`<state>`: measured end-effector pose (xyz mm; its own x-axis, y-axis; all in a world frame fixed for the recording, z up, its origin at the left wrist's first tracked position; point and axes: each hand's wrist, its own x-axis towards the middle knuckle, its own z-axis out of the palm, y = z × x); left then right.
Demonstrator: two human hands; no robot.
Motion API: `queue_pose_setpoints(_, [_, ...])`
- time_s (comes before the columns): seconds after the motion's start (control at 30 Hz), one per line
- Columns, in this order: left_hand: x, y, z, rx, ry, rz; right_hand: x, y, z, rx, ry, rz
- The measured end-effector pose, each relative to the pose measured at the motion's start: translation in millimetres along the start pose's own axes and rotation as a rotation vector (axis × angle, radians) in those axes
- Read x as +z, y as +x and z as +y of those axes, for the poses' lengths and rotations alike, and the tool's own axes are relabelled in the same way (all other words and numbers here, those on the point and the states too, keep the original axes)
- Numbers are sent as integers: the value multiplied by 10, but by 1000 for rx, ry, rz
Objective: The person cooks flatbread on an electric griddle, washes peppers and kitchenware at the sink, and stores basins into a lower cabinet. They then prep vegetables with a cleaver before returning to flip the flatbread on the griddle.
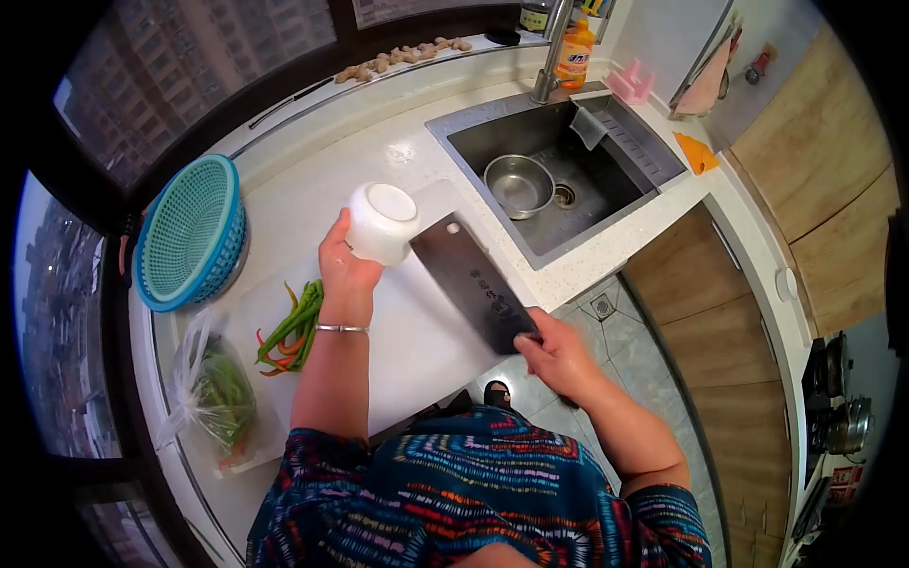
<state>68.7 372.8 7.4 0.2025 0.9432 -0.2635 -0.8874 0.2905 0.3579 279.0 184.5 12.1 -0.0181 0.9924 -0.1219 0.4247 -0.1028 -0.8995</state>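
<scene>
My left hand (352, 267) grips a white bowl (379, 232), tipped so that its round foot faces up. In my right hand (559, 352) is the handle of a cleaver (473, 284), its broad dark blade pointing away to the upper left. The blade's far end is close beside the bowl; whether they touch I cannot tell. Below both lies a white cutting board (407, 346). Green and red chili peppers (294, 331) rest on the board, left of my left forearm.
A plastic bag of green peppers (220, 393) and stacked blue baskets (194, 237) stand at left. The sink (606, 194) holds a metal bowl (519, 186) under the faucet (552, 66). Ginger pieces (402, 57) line the sill, near an orange soap bottle (575, 55).
</scene>
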Motion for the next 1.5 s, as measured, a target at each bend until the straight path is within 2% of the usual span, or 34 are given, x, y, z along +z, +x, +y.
queue_pose_setpoints(0.03, [-55, 16, -29, 0, 1, 0, 4, 12, -6, 0, 1, 0])
queue_pose_setpoints(0.1, [-202, 18, -133, -102, -2, -92, 19, 69, -63, 315, 694, -110])
queue_pose_setpoints(0.17, [-353, -54, -308, -154, 43, -75, 52, 236, 78, 307, 872, 26])
queue_pose_setpoints(0.23, [-368, -257, -519, -211, 95, -53, -83, 492, 125, 317, 751, 154])
queue_pose_setpoints(0.3, [-268, -484, -706, -189, 345, 87, -237, 694, 146, 206, 560, 246])
queue_pose_setpoints(0.33, [-263, -480, -730, -190, 346, 85, -276, 742, 136, 207, 330, 294])
queue_pose_setpoints(0.37, [-264, -461, -759, -193, 315, 102, -278, 742, 130, 206, 327, 297])
queue_pose_setpoints(0.43, [-306, -355, -761, -202, 270, 122, -231, 704, 97, -51, -368, 353])
queue_pose_setpoints(0.47, [-344, -200, -654, -223, 149, 45, -155, 615, 50, -228, -558, 422])
queue_pose_setpoints(0.5, [-343, -51, -541, -240, 30, -38, -95, 530, -46, -227, -560, 423])
queue_pose_setpoints(0.57, [-48, -2, -285, -124, 39, 99, -20, 367, -204, -228, -814, 245])
queue_pose_setpoints(0.6, [0, 32, -158, -126, 39, 96, 3, 279, -182, -227, -816, 248])
queue_pose_setpoints(0.67, [29, 87, 53, 62, 35, 17, 31, 126, -133, -365, -591, 243])
queue_pose_setpoints(0.7, [29, 88, 77, 62, 35, 16, 35, 89, -124, -365, -591, 243])
queue_pose_setpoints(0.77, [13, 77, 105, 12, -29, -39, 36, 54, -122, 242, 456, -129])
queue_pose_setpoints(0.8, [1, 40, 67, 17, -31, -37, 44, 101, -165, 280, 627, -105])
queue_pose_setpoints(0.83, [-8, -30, -28, -20, 20, -31, 37, 160, -140, 279, 625, -112])
queue_pose_setpoints(0.9, [-148, -113, -195, -129, 64, -28, 10, 315, -14, 329, 832, -4])
queue_pose_setpoints(0.93, [-210, -162, -277, -205, 58, -32, -46, 426, 6, 316, 805, 57])
queue_pose_setpoints(0.97, [-268, -248, -397, -205, 62, -28, -132, 551, 57, 288, 714, 84])
queue_pose_setpoints(1.03, [-239, -429, -618, -196, 274, 137, -260, 750, 45, 270, 534, 193])
queue_pose_setpoints(1.07, [-255, -411, -648, -195, 276, 133, -260, 765, 57, 267, 535, 195])
queue_pose_setpoints(1.13, [-301, -354, -719, -224, 194, 121, -275, 782, 61, -10, -202, 295])
queue_pose_setpoints(1.17, [-329, -286, -690, -228, 187, 123, -249, 734, 49, -6, -209, 292])
queue_pose_setpoints(1.23, [-300, -47, -461, -228, 33, -35, -122, 540, -43, -393, -826, 363])
queue_pose_setpoints(1.27, [-159, -27, -328, -156, 45, 41, -88, 450, -84, -395, -827, 367])
queue_pose_setpoints(1.3, [-22, -33, -197, -85, 58, 118, -56, 355, -123, -410, -799, 314])
queue_pose_setpoints(1.37, [-23, 56, 14, -32, 9, 95, -29, 207, -176, -425, -771, 262])
queue_pose_setpoints(1.43, [-25, 57, 50, 20, -39, 75, -25, 112, -218, 122, 276, -71])
queue_pose_setpoints(1.47, [-36, 19, 6, 10, -5, 54, -34, 123, -261, 243, 515, -112])
queue_pose_setpoints(1.5, [-51, -35, -44, 1, 28, 34, -25, 164, -212, 244, 514, -114])
